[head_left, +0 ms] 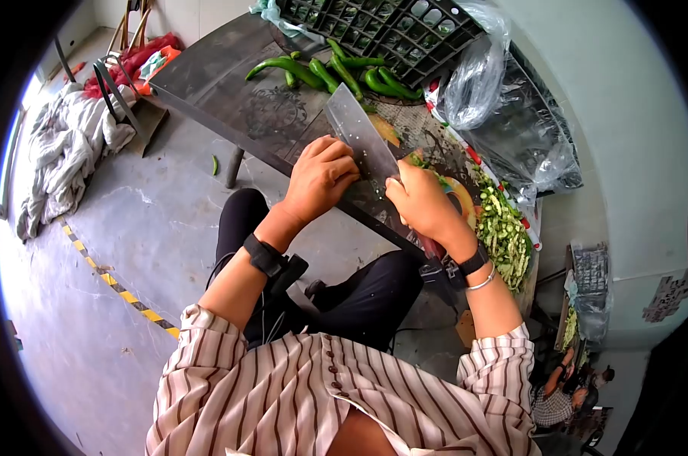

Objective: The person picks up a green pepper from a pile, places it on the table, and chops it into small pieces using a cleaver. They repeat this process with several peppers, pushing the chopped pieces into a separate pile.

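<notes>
A broad cleaver (361,138) is in my right hand (423,199), whose fingers wrap round its handle. The blade slants up and to the left, with small pale bits stuck to it. My left hand (321,176) is beside the blade's left face with its fingers curled together; what they hold, if anything, is hidden. Several whole green peppers (306,74) lie on the dark table (207,72) beyond the blade's tip. A heap of chopped green pepper (503,242) lies to the right of my right hand.
A black plastic crate (382,34) stands at the table's far side, with clear plastic bags (477,87) right of it. A table leg (235,167) and a fallen pepper (215,165) are at the left. Other people (554,403) are at the lower right.
</notes>
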{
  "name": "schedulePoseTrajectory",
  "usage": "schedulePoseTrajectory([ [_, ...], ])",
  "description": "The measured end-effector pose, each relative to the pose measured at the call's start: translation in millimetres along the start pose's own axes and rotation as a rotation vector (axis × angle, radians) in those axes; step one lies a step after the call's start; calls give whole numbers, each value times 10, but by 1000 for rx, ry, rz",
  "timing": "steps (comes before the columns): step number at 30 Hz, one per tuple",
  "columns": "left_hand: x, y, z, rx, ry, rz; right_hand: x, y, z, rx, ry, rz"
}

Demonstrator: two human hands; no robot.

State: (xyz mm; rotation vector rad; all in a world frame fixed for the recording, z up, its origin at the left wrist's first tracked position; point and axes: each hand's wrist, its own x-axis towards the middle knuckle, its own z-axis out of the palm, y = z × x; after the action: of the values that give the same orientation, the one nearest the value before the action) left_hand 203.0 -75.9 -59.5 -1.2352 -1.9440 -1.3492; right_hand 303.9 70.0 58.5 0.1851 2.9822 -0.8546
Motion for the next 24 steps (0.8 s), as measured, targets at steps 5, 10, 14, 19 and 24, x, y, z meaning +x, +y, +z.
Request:
schedulePoseTrajectory([
  [5, -4, 16, -17, 9, 5, 40, 32, -90, -74, -19, -74, 62],
  [10, 2, 24, -120, -30, 20, -53, 73, -15, -62, 19, -128, -2],
  [14, -57, 34, -155, 91, 29, -70, 81, -36, -90, -5, -143, 43],
  [19, -79, -7, -147, 20, 16, -86, 80, -53, -121, -36, -154, 24],
  [24, -89, 0, -179, 22, -6, -117, 174, -59, 2, -111, -74, -68],
])
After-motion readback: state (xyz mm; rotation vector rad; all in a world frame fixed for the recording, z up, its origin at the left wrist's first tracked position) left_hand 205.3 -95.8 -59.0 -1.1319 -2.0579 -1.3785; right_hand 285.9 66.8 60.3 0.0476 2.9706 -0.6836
